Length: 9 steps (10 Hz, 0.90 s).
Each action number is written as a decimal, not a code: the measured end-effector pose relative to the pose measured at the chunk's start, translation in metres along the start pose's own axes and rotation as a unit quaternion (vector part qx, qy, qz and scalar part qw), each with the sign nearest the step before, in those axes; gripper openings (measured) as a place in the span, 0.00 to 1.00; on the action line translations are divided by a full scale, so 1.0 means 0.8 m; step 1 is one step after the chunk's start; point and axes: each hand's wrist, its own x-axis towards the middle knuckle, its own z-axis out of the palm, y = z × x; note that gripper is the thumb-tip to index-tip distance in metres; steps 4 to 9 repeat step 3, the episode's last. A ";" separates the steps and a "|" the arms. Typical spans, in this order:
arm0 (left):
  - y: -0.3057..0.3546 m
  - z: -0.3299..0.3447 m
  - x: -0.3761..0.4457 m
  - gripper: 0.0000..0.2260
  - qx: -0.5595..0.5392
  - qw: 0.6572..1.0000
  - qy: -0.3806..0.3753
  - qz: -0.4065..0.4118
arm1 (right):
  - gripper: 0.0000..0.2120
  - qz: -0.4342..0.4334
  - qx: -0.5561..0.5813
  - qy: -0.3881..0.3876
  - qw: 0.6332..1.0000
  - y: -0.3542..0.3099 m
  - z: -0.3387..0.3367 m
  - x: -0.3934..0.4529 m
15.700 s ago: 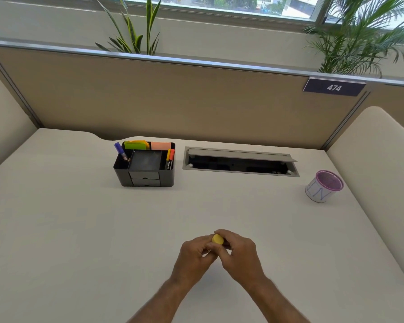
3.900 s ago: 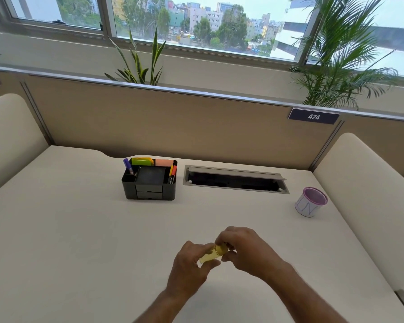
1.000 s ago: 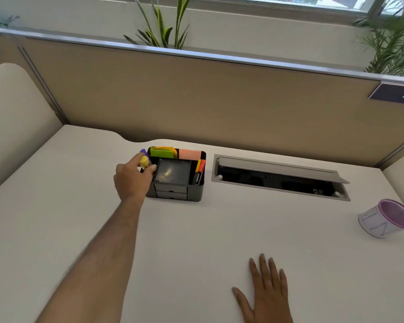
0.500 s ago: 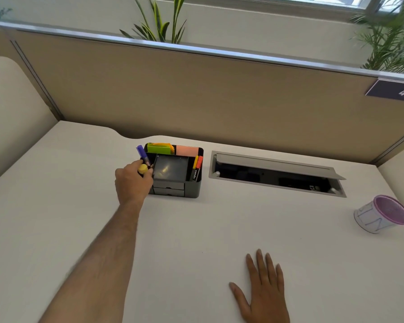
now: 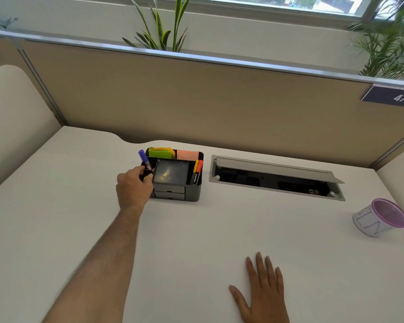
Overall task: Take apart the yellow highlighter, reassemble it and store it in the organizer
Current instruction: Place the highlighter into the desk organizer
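While left hand [image 5: 134, 188] sits at organizer [image 5: 191, 194] left compartment, fingers curled at rim beside purple marker [image 5: 144, 159], yellow highlighter no longer visible. Half second earlier its yellow cap showed between fingertips; now gone, likely dropped into that compartment, hidden behind hand and wall. Grip state: cannot tell whether fingers pinch anything. Right hand [image 5: 262, 292] flat on table [image 5: 219, 229], fingers spread, holding nothing, same as before. Judgement: storing step appears essentially complete; only hand withdrawal remains. Orange markers [image 5: 197, 170] in right slot untouched.
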 end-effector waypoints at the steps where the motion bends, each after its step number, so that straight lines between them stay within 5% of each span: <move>1: 0.005 -0.005 -0.005 0.14 0.034 0.999 0.005 0.036 | 0.40 0.004 0.009 -0.001 1.000 -0.001 -0.001 0.000; 3: 0.021 -0.018 -0.037 0.25 0.146 0.968 -0.022 0.205 | 0.35 0.010 0.137 -0.019 0.990 0.005 -0.028 0.001; 9: 0.021 -0.018 -0.037 0.25 0.146 0.968 -0.022 0.205 | 0.35 0.010 0.137 -0.019 0.990 0.005 -0.028 0.001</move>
